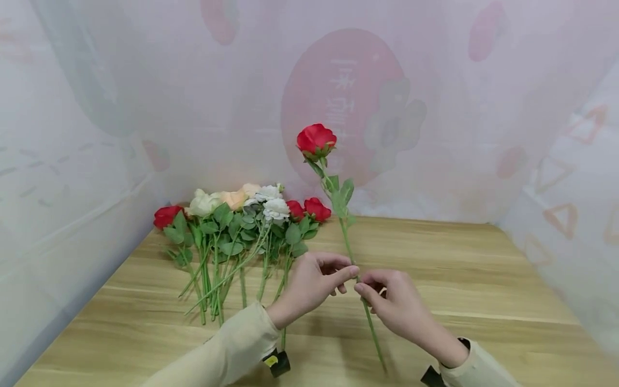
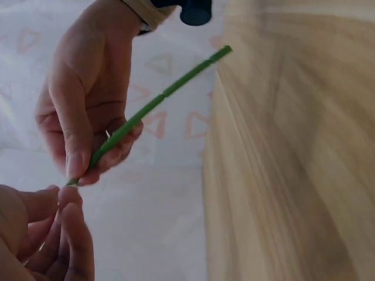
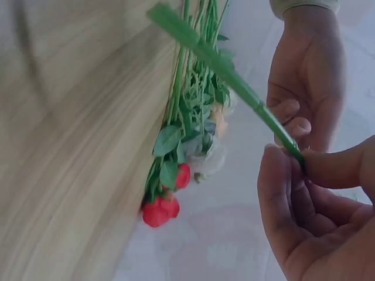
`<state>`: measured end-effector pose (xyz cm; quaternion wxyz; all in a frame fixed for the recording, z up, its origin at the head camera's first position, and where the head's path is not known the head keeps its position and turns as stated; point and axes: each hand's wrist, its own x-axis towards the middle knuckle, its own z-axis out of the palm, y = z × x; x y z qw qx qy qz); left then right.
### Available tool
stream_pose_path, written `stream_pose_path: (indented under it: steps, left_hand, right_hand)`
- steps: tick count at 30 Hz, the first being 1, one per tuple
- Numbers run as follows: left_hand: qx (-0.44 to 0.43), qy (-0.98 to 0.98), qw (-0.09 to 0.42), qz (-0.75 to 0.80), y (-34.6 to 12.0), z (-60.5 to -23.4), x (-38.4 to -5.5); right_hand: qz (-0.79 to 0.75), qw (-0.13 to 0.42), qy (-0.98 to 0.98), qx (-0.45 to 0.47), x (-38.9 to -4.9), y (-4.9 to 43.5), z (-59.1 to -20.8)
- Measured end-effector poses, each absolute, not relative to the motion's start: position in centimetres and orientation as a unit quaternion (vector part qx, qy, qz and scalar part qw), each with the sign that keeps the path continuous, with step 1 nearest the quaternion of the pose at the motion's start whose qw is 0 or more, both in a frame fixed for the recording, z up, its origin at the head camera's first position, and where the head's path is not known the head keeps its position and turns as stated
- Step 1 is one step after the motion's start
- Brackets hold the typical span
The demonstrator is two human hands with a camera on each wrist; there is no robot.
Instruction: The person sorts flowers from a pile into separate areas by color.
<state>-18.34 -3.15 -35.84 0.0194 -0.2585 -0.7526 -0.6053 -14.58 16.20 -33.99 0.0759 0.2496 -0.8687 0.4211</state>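
The head view showed a person's right hand [image 1: 401, 303] and left hand [image 1: 314, 279] meeting on the stem [image 1: 345, 236] of one red rose [image 1: 316, 140]. Each hand pinched the stem between thumb and fingers, the left fingers just above the right.

The step in hand seemed to be steadying and working the stem. To do it well, the person needed a light, even pinch from both hands, with the grips close together so that the thin stem did not twist, and enough hold to keep the bloom from tipping over. Squeezing or bending hard could have kinked it at the notch-like joints that the left wrist view showed below the fingers.

Below the right fingers the bare lower stem slanted down; whether its end touched the wooden table [image 1: 459, 258] could not be told. Above the left fingers the stem leaned leftward, past its green leaves [image 1: 342, 196], to the bloom at the top, well apart from both hands.

To the left of the left fingers and beyond them lay other flowers: red flowers [image 1: 318, 208], white flowers [image 1: 276, 209], peach flowers [image 1: 234, 200] and a cream flower [image 1: 205, 202]. Farthest from the fingers, behind everything, hung a pale printed backdrop [image 1: 459, 161].
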Motion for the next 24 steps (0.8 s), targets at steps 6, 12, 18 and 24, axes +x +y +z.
stream_pose_path:
  steps: [6,12,18,24]
  left_hand:
    - [-0.293,-0.801,0.04,-0.521,-4.6,-35.7,-18.4]
    - [-0.296,-0.843,0.065,-0.444,-7.1,-36.1,-19.0]
    - [-0.281,-0.866,0.084,-0.404,-9.2,-36.4,-19.6]
    - [-0.276,-0.877,0.097,-0.381,-10.5,-36.4,-19.6]
  right_hand:
    - [0.35,0.18,-0.882,0.26,-14.9,19.1,-34.1]
    - [0.262,0.255,-0.893,0.263,-15.6,23.6,-34.4]
    - [0.194,0.278,-0.909,0.24,-16.1,28.5,-34.7]
    - [0.116,0.282,-0.931,0.2,-16.6,34.2,-35.6]
